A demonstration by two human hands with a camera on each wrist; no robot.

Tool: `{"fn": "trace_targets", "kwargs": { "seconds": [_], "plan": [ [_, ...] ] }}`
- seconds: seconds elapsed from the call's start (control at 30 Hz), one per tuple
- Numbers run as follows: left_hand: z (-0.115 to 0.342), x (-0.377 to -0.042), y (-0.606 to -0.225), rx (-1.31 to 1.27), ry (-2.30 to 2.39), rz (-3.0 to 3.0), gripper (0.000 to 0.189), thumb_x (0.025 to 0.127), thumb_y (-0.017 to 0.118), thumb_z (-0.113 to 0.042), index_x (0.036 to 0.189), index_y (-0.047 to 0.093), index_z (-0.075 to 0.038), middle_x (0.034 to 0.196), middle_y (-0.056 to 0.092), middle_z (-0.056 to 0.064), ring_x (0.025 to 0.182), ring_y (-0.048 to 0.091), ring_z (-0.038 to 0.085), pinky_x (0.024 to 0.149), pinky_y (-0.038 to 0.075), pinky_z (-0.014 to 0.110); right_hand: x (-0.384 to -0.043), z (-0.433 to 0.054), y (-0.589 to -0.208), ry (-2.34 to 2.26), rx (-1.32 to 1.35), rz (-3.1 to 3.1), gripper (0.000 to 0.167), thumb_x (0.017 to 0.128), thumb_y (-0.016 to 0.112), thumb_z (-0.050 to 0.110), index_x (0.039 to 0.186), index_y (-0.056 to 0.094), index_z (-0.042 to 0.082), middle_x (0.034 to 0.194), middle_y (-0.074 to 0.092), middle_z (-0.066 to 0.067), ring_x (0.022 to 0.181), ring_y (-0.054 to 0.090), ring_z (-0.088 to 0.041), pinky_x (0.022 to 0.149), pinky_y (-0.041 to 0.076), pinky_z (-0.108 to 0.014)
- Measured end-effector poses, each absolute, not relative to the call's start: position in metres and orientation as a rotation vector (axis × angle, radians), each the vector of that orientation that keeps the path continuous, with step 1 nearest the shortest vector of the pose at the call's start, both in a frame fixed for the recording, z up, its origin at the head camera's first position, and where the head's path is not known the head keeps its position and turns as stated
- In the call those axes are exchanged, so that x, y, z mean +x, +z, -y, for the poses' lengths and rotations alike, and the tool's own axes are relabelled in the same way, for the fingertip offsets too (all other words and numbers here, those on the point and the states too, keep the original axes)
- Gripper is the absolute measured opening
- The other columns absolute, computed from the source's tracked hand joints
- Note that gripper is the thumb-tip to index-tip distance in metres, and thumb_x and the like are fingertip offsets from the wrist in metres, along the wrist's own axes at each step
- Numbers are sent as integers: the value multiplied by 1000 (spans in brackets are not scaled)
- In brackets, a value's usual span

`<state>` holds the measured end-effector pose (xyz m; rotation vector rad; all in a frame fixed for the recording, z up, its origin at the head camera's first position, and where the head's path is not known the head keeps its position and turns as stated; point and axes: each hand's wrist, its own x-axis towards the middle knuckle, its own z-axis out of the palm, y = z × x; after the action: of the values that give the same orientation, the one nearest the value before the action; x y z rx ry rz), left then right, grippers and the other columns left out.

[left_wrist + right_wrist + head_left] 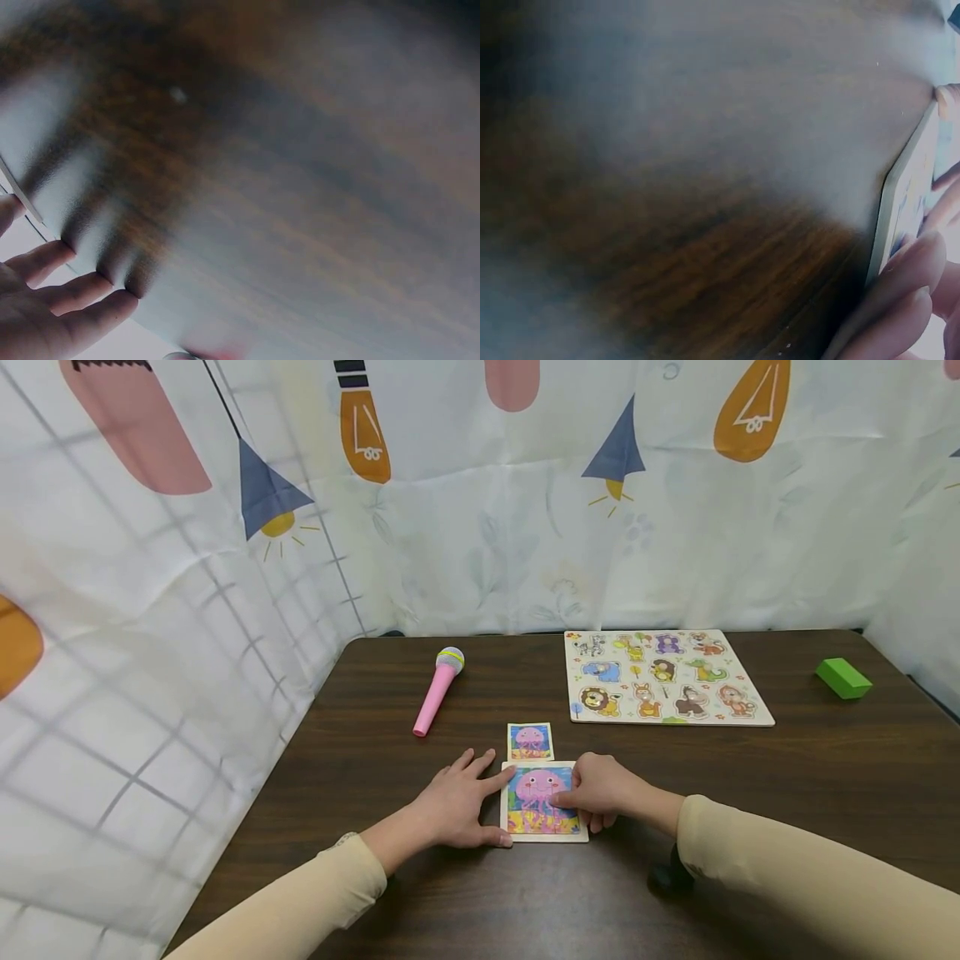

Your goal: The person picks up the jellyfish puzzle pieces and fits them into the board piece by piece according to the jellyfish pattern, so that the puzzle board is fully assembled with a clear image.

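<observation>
A jellyfish jigsaw puzzle in a pale frame lies flat on the table, a pink jellyfish on its picture. My left hand spreads its fingers at the left side; the index finger reaches the upper left corner and the thumb touches the lower left one. At the right edge, my right hand grips the puzzle, thumb over the picture and other fingers curled beside the rim. The right wrist view shows these curled fingers against the board's edge. Just above the puzzle lies a small matching jellyfish card.
A pink toy microphone lies at the back left of the dark wooden table. An animal puzzle board is at the back right, with a green block farther right. A patterned curtain hangs behind.
</observation>
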<state>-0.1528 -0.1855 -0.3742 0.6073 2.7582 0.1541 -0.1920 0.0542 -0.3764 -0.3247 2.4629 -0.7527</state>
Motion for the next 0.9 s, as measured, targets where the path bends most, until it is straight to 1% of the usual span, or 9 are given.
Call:
{"fn": "trace_targets", "kwargs": {
  "seconds": [0.2, 0.33, 0.43, 0.5, 0.53, 0.63, 0.7, 0.8, 0.9],
  "plan": [
    [186, -153, -374, 610, 166, -2758, 92, 83, 73, -66, 159, 40, -27, 167, 31, 15, 153, 27, 48, 114, 37, 65, -193, -61, -376, -863, -313, -2369, 41, 95, 73, 37, 68, 63, 7, 53, 63, -3, 42, 58, -8, 45, 50, -21],
    [186, -153, -374, 612, 177, -2764, 92, 82, 74, -66, 158, 40, -27, 166, 32, 15, 152, 28, 48, 114, 38, 64, -195, -69, -377, -957, -361, -2288, 37, 99, 69, 34, 75, 63, 7, 58, 66, -3, 47, 62, -8, 48, 53, -23],
    [187, -153, -374, 606, 190, -2763, 92, 82, 75, -65, 158, 41, -28, 166, 32, 15, 152, 28, 48, 114, 38, 64, -196, -76, -377, -997, -443, -2267, 26, 97, 71, 29, 87, 63, 6, 63, 67, -3, 51, 64, -10, 52, 55, -26],
    [187, -153, -373, 601, 197, -2762, 92, 82, 75, -65, 158, 41, -28, 166, 32, 15, 153, 27, 48, 114, 38, 65, -195, -81, -376, -999, -512, -2280, 24, 95, 75, 25, 101, 62, 5, 66, 68, -3, 55, 64, -12, 55, 55, -28],
    [187, -153, -373, 599, 201, -2760, 91, 82, 75, -64, 158, 41, -28, 166, 32, 15, 153, 27, 48, 114, 37, 65, -195, -83, -376, -991, -546, -2291, 30, 93, 76, 23, 109, 60, 5, 68, 67, -3, 57, 63, -13, 57, 54, -28],
    [187, -153, -373, 591, 212, -2757, 92, 81, 75, -64, 158, 41, -28, 167, 31, 15, 153, 26, 48, 114, 36, 66, -195, -89, -375, -930, -651, -2341, 59, 88, 82, 23, 134, 52, 3, 71, 65, -1, 62, 59, -13, 60, 49, -28],
    [187, -153, -373, 587, 219, -2754, 92, 81, 76, -64, 158, 41, -28, 167, 31, 15, 153, 26, 48, 115, 36, 66, -194, -92, -375, -879, -697, -2369, 75, 85, 85, 25, 145, 46, 4, 72, 62, 0, 64, 55, -13, 60, 46, -27],
    [187, -153, -374, 582, 231, -2752, 92, 81, 76, -63, 158, 40, -28, 167, 31, 15, 153, 25, 48, 115, 35, 66, -193, -92, -375, -804, -733, -2404, 88, 81, 88, 29, 152, 41, 5, 72, 59, 1, 65, 53, -12, 59, 43, -24],
    [187, -153, -373, 585, 242, -2752, 92, 81, 76, -63, 158, 41, -27, 167, 31, 16, 153, 25, 49, 115, 35, 67, -192, -91, -375, -742, -744, -2430, 91, 79, 89, 30, 152, 42, 4, 70, 58, 2, 64, 52, -11, 58, 41, -23]
  ]
}}
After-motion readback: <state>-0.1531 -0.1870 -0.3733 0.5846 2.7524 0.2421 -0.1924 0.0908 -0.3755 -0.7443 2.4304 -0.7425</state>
